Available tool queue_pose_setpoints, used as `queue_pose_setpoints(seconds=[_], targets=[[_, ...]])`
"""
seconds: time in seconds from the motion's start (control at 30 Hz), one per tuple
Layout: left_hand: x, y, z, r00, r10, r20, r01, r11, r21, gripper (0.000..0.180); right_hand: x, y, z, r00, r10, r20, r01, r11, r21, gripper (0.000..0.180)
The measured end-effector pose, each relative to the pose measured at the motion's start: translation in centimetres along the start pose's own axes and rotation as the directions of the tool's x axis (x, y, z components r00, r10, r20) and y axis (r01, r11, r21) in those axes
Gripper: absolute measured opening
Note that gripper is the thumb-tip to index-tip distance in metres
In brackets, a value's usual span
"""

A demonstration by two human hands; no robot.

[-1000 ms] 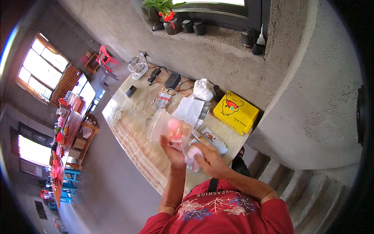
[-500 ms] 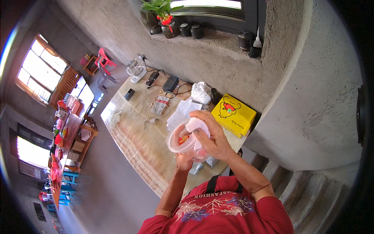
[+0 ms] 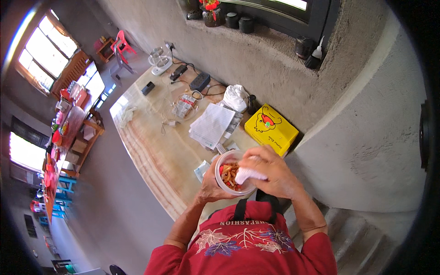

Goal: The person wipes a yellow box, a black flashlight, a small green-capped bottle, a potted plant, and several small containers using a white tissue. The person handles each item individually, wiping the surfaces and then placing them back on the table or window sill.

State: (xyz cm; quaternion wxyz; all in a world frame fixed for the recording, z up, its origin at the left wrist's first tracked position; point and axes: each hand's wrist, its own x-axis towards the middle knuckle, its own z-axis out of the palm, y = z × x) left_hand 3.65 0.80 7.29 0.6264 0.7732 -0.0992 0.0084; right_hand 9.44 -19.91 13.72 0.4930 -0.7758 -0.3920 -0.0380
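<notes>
My left hand (image 3: pixel 210 187) is wrapped round a clear plastic tub (image 3: pixel 230 156), held above the near edge of the table. The tub is tilted so its mouth faces me, and brown and red strip-like pieces (image 3: pixel 229 176) lie inside. A wad of whitish-pink cloth or tissue (image 3: pixel 249 176) is pinched in my right hand (image 3: pixel 274 173). It sits at the tub's right rim, partly over the mouth. My right fingers are slightly blurred and cover part of that rim.
On the marble-patterned table (image 3: pixel 153 158) are paper sheets (image 3: pixel 213 124), a yellow box (image 3: pixel 270 129), a bundled white cloth (image 3: pixel 235 97), and a dark device (image 3: pixel 200 82) with cables. Steps (image 3: pixel 341 236) descend at the right beside a grey wall. A small packet (image 3: pixel 201 170) lies near my left hand.
The tub has come closer to me and tipped, so its contents show. My right hand has moved right and down with the cloth, from the tub's side to its rim.
</notes>
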Motion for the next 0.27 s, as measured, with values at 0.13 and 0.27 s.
queue_pose_setpoints(seconds=[0.13,0.27], targets=[[0.1,0.0,0.2,0.997,0.079,-0.001,-0.077,0.98,0.182,0.09,-1.0,0.8,-0.5,0.989,0.125,0.082,-0.093,0.944,-0.317,0.039],[0.0,-1.3,0.4,0.994,0.092,-0.057,-0.087,0.993,0.079,0.087,-0.5,1.1,-0.7,0.985,0.14,-0.106,-0.166,0.937,-0.308,0.046]])
